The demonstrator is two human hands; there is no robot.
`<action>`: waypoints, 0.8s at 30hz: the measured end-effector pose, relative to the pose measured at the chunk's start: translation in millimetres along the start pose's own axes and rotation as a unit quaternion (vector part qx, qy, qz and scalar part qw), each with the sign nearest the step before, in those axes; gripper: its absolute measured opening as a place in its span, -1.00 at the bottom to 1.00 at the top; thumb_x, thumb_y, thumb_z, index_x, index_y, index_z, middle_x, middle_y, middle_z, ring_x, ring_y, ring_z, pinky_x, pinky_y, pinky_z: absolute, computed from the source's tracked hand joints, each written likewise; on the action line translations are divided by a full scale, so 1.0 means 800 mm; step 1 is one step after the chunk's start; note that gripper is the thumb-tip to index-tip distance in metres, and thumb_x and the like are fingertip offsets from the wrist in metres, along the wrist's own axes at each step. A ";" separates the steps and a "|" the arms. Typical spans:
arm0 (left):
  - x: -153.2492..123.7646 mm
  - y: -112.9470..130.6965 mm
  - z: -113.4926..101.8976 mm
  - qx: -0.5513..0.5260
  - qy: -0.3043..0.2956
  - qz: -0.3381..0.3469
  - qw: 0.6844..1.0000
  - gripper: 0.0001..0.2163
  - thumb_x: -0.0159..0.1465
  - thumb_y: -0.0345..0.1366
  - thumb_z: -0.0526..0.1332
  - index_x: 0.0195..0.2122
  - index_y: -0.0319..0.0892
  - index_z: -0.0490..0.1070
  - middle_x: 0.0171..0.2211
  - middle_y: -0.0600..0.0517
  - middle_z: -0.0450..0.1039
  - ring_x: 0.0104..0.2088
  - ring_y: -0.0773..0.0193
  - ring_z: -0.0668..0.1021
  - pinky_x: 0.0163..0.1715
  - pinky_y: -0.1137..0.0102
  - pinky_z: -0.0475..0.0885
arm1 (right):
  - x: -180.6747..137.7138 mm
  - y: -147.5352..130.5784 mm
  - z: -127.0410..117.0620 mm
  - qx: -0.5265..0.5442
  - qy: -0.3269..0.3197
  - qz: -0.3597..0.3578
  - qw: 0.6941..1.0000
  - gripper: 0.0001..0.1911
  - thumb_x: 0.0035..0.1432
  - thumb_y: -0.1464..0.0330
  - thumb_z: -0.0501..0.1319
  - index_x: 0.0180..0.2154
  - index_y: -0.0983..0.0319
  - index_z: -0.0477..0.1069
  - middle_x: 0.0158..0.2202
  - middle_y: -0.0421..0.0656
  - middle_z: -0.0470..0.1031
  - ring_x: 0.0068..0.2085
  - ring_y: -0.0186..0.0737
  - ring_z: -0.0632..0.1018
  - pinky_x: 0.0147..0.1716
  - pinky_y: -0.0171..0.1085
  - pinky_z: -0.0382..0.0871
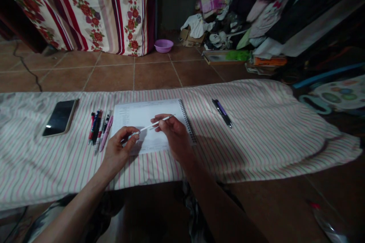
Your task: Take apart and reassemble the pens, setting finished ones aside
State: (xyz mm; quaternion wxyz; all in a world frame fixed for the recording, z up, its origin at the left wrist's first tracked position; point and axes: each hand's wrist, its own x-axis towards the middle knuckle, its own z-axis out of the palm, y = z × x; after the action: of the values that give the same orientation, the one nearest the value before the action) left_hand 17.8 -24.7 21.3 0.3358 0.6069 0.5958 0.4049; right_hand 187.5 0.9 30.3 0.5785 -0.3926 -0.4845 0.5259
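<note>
A thin white pen (pixel 152 124) is held between both hands above an open spiral notebook (pixel 148 115) that lies on a striped cloth (pixel 256 136). My left hand (pixel 118 150) pinches the pen's near end with closed fingers. My right hand (pixel 173 131) grips its far end between thumb and fingertips. Faint writing covers the notebook's top part.
Several pens (pixel 99 129) lie in a row left of the notebook, beside a dark phone (pixel 59 117). A dark pen (pixel 222 112) lies to the right. Beyond the cloth are tiled floor, a purple bowl (pixel 163 45), a floral curtain and a heap of clothes (pixel 236 11).
</note>
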 end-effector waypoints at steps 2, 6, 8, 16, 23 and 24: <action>0.000 -0.001 0.000 0.001 0.001 0.000 1.000 -0.79 0.14 -0.14 0.17 -0.33 -0.17 0.38 -0.41 0.05 0.44 -0.39 0.28 0.47 -0.33 0.38 0.36 | 0.001 -0.001 0.001 -0.002 -0.006 0.002 1.000 -0.87 0.09 0.30 0.17 -0.31 0.21 0.40 -0.33 -0.17 0.56 -0.38 -0.35 0.54 -0.41 -0.33 0.42; -0.001 -0.003 -0.001 0.008 -0.008 0.008 1.000 -0.79 0.14 -0.13 0.16 -0.33 -0.17 0.38 -0.41 0.04 0.44 -0.39 0.27 0.48 -0.35 0.39 0.36 | 0.004 -0.001 0.003 0.003 -0.012 0.004 1.000 -0.87 0.10 0.31 0.16 -0.32 0.22 0.39 -0.33 -0.16 0.55 -0.38 -0.35 0.55 -0.45 -0.36 0.41; -0.001 -0.002 -0.001 0.015 -0.009 0.007 1.000 -0.79 0.15 -0.13 0.16 -0.33 -0.17 0.38 -0.43 0.05 0.44 -0.40 0.28 0.48 -0.35 0.39 0.36 | 0.004 0.000 0.002 0.005 -0.014 0.001 1.000 -0.88 0.10 0.31 0.16 -0.33 0.22 0.39 -0.33 -0.16 0.55 -0.37 -0.35 0.55 -0.45 -0.36 0.41; 0.000 0.002 -0.002 0.011 -0.003 0.005 1.000 -0.78 0.15 -0.13 0.17 -0.32 -0.18 0.38 -0.42 0.04 0.44 -0.40 0.28 0.47 -0.35 0.39 0.34 | 0.001 0.000 0.002 -0.006 -0.020 -0.017 1.000 -0.89 0.11 0.33 0.13 -0.39 0.22 0.38 -0.33 -0.15 0.54 -0.35 -0.34 0.54 -0.43 -0.34 0.43; -0.001 0.005 -0.003 0.005 0.005 -0.001 1.000 -0.78 0.14 -0.13 0.18 -0.31 -0.18 0.40 -0.41 0.03 0.46 -0.39 0.28 0.48 -0.33 0.40 0.34 | 0.002 0.002 0.005 -0.015 -0.021 -0.041 0.999 -0.90 0.12 0.33 0.13 -0.38 0.21 0.37 -0.34 -0.16 0.53 -0.35 -0.32 0.53 -0.41 -0.31 0.44; -0.001 0.005 -0.003 0.001 0.005 -0.002 1.000 -0.78 0.14 -0.14 0.19 -0.31 -0.18 0.40 -0.41 0.03 0.46 -0.39 0.28 0.48 -0.33 0.40 0.34 | 0.002 0.002 0.006 -0.016 -0.023 -0.041 0.999 -0.90 0.12 0.34 0.13 -0.38 0.21 0.36 -0.33 -0.16 0.53 -0.35 -0.33 0.53 -0.41 -0.32 0.44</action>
State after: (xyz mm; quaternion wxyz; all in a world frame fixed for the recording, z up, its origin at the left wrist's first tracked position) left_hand 17.7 -25.8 25.8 0.3330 0.6037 0.5994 0.4068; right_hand 182.8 2.3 30.2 0.5818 -0.3693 -0.5219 0.5028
